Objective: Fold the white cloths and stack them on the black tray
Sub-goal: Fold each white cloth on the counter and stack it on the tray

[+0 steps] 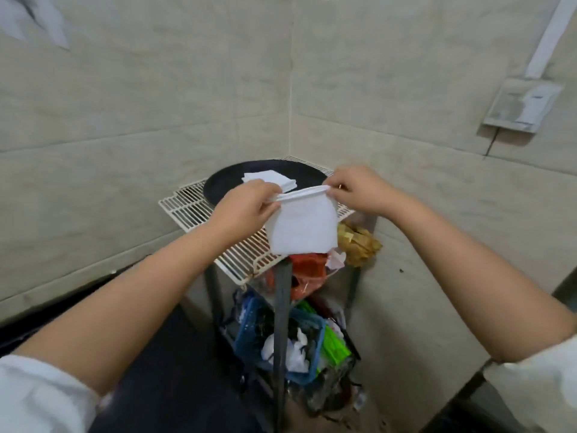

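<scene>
The wire rack surface [199, 210] stands in a wall corner, with bare grid at its left and near edges. On it the black tray [218, 185] carries folded cloths [271, 179]. Below hang bags [307, 270] and a blue basket [249, 335]. The left hand [246, 203] and right hand [356, 189] pinch the top corners of a white cloth [301, 229], fingers curled around its hem, hanging over the rack's near right part.

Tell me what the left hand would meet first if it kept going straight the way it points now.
Probably the stack of folded cloths on the black tray, just beyond the left hand gripping the held white cloth; depth is unclear.
</scene>
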Motion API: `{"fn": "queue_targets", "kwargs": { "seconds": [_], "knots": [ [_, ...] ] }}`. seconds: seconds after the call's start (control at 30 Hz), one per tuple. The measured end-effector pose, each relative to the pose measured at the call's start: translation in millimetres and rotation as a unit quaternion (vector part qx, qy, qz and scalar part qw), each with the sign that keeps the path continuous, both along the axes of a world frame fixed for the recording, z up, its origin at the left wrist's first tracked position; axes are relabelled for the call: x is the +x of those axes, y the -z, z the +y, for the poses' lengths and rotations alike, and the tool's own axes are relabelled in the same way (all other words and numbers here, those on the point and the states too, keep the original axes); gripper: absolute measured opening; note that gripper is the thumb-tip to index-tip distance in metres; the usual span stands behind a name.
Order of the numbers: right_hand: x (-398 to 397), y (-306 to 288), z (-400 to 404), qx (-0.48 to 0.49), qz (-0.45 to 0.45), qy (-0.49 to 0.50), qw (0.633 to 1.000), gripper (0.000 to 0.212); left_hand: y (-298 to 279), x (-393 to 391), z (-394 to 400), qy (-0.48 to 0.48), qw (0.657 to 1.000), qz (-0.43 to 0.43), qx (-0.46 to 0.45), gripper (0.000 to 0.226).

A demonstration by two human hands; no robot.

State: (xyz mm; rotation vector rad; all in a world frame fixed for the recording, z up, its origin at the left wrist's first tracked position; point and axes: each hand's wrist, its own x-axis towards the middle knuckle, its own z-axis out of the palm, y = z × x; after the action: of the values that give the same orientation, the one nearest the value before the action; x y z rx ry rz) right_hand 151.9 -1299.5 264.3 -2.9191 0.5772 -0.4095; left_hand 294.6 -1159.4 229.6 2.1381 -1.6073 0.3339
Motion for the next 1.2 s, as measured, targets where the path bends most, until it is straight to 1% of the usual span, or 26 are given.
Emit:
{"fn": "queue_targets", "kwargs": {
  "seconds": [0.13,0.2,0.27,0.3,0.37,0.43,0.5,0.53,0.67,0.73,0.87,1.0,1.1,1.2],
  "knots": [
    [51.8,-11.4,-77.2,0.081,-0.056,-0.018,0.995,0.02,-14.0,34.0,-68.0,-0.082,0.996,0.038,-0.01,0.031],
    [84.8,-10.7,-112.5,0.147,-0.066,-0.026,0.987,0.019,-17.4,51.1,-100.0,-0.126,0.991,0.053,-0.009,0.031],
    [123.4,-10.6,-150.0,0.195,-0.104,-0.041,0.974,0.019,-22.1,71.9,-134.9,-0.183,0.98,0.064,-0.036,0.03],
    [142.9,-11.3,-165.6,0.202,-0.126,-0.05,0.97,0.019,-24.8,82.2,-150.5,-0.21,0.974,0.072,-0.054,0.03],
    [176.5,-12.1,-189.2,0.186,-0.159,-0.066,0.967,0.019,-27.9,101.8,-176.3,-0.25,0.96,0.085,-0.088,0.03],
    [205.0,-8.0,-212.7,0.149,-0.163,-0.089,0.971,0.021,-23.9,118.1,-199.3,-0.285,0.948,0.094,-0.102,0.031],
    [222.2,6.0,-227.8,0.12,-0.136,-0.118,0.976,0.023,-9.4,129.7,-212.2,-0.309,0.941,0.108,-0.091,0.032],
    [230.6,18.0,-238.9,0.113,-0.117,-0.132,0.978,0.023,2.6,134.4,-221.1,-0.323,0.937,0.11,-0.069,0.033],
    [239.8,68.1,-259.8,0.092,0.011,-0.179,0.98,0.022,48.2,132.7,-229.6,-0.321,0.936,0.108,0.094,0.034],
    [244.9,82.4,-267.8,0.105,0.043,-0.195,0.974,0.019,56.0,128.7,-232.1,-0.328,0.929,0.102,0.137,0.036],
    [243.8,93.7,-264.8,0.082,0.062,-0.231,0.967,0.019,57.0,121.2,-226.3,-0.328,0.932,0.07,0.141,0.036],
    [238.7,99.4,-267.6,0.066,0.079,-0.237,0.966,0.014,63.9,109.6,-226.8,-0.321,0.927,0.078,0.178,0.036],
    [235.4,96.6,-268.5,0.058,0.099,-0.249,0.962,0.016,63.0,111.5,-223.3,-0.342,0.917,0.081,0.187,0.038],
    [229.6,86.4,-264.2,0.036,0.116,-0.238,0.964,0.015,59.8,112.9,-220.9,-0.366,0.905,0.073,0.206,0.044]
  ]
}}
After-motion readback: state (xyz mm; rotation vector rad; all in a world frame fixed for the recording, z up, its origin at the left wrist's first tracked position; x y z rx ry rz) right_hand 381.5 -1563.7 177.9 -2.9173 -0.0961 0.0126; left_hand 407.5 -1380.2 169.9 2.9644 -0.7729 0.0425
